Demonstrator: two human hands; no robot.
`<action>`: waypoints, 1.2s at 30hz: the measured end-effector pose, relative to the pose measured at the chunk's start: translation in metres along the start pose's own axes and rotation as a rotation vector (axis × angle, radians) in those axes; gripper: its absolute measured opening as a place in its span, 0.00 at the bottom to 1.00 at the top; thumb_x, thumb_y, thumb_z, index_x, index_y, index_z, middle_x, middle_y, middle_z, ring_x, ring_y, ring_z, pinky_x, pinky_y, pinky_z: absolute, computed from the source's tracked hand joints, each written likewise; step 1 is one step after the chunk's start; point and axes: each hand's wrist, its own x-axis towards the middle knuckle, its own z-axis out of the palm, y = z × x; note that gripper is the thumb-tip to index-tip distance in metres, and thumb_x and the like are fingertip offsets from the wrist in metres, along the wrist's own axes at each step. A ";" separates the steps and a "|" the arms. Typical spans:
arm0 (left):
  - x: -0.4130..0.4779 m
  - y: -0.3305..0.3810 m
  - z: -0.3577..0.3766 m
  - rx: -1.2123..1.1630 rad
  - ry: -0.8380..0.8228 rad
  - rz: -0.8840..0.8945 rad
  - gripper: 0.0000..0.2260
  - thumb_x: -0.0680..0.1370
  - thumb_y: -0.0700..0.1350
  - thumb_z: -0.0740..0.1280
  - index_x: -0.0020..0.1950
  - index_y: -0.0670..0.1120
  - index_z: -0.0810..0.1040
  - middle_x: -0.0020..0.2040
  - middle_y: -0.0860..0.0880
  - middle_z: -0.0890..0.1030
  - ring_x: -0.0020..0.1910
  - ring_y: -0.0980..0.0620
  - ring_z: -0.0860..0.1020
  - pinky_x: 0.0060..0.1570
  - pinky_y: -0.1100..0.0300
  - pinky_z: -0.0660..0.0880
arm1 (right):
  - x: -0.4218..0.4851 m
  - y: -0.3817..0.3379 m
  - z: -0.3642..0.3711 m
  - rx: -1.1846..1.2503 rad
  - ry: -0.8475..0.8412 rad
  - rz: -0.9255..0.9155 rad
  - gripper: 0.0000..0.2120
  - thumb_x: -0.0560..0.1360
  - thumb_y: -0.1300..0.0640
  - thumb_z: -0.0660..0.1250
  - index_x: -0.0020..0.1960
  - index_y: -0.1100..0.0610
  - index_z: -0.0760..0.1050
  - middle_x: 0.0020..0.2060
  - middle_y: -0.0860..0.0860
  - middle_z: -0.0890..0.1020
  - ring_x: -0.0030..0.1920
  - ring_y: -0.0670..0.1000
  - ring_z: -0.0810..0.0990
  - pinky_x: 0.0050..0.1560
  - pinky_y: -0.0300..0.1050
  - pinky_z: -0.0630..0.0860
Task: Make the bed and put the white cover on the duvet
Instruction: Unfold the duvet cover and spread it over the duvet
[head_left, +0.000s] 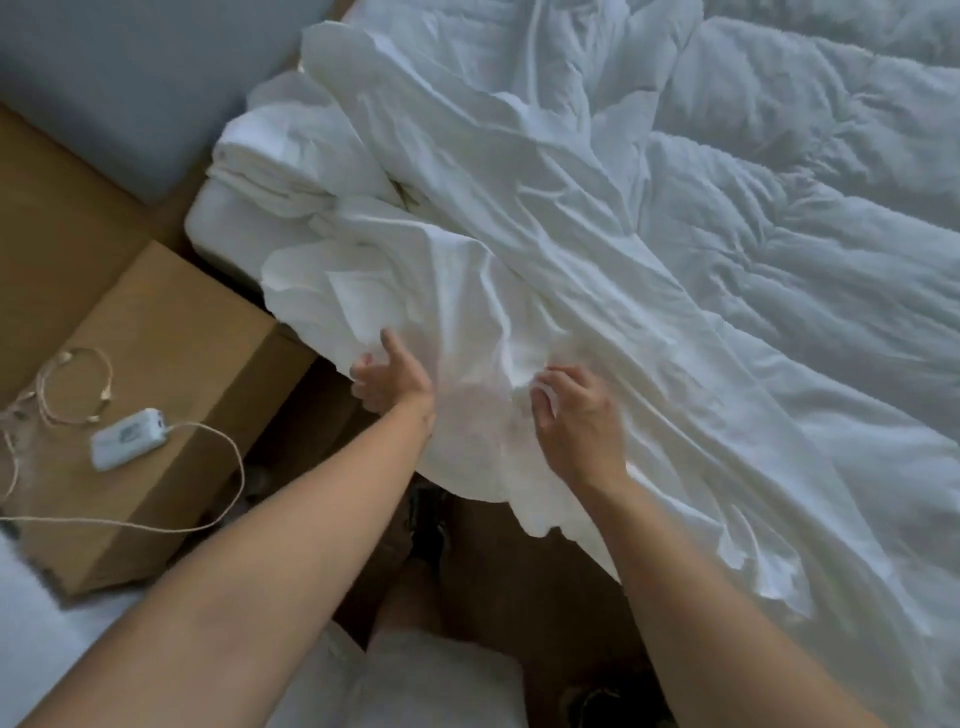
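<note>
We have both hands on the cover at the near edge of the bed, close to its left corner. Our left hand has its fingers curled round the cover's hem, thumb lifted clear. Our right hand pinches a small fold of the same cloth just beside it. The cover lies in a long crumpled band from the near edge toward the far side, partly hanging over the edge. It rests on top of the duvet, which spreads over the right part of the bed and is not yet inside it.

We judge the step in hand to be finding the cover's opening or a corner. To do it well, we should:
- run the hem through our fingers hand over hand, not tug the whole heap;
- keep both grips on a single layer;
- shake the cloth out flat before feeding the duvet in.

A hard pull would likely drag more cloth off the edge.

The cover is thin, smooth cloth with sharp creases and a wavy hem. The duvet is thick and puffy, quilted into soft pockets. A folded white cloth sits at the left corner. Beside the bed a cardboard box carries a small white plastic unit and a looped cable.
</note>
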 end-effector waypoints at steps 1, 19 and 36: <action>0.029 0.012 -0.003 -0.003 0.049 -0.028 0.34 0.76 0.68 0.61 0.74 0.46 0.67 0.70 0.42 0.72 0.64 0.40 0.75 0.62 0.41 0.75 | 0.014 -0.015 0.010 0.025 0.002 -0.002 0.11 0.80 0.57 0.67 0.60 0.57 0.82 0.59 0.52 0.82 0.60 0.55 0.79 0.61 0.50 0.75; 0.218 0.061 -0.007 0.631 -0.701 0.111 0.19 0.73 0.63 0.74 0.51 0.51 0.76 0.45 0.55 0.78 0.47 0.52 0.76 0.51 0.59 0.73 | 0.281 -0.140 0.126 -0.010 -0.350 0.275 0.40 0.72 0.34 0.71 0.78 0.51 0.65 0.74 0.50 0.71 0.74 0.52 0.68 0.75 0.45 0.62; 0.201 0.120 0.018 1.024 -0.399 0.218 0.40 0.68 0.60 0.76 0.72 0.47 0.61 0.69 0.42 0.65 0.67 0.37 0.67 0.61 0.44 0.69 | 0.415 -0.091 -0.017 0.017 -0.181 0.371 0.31 0.74 0.30 0.65 0.66 0.50 0.78 0.61 0.49 0.82 0.63 0.52 0.79 0.67 0.45 0.72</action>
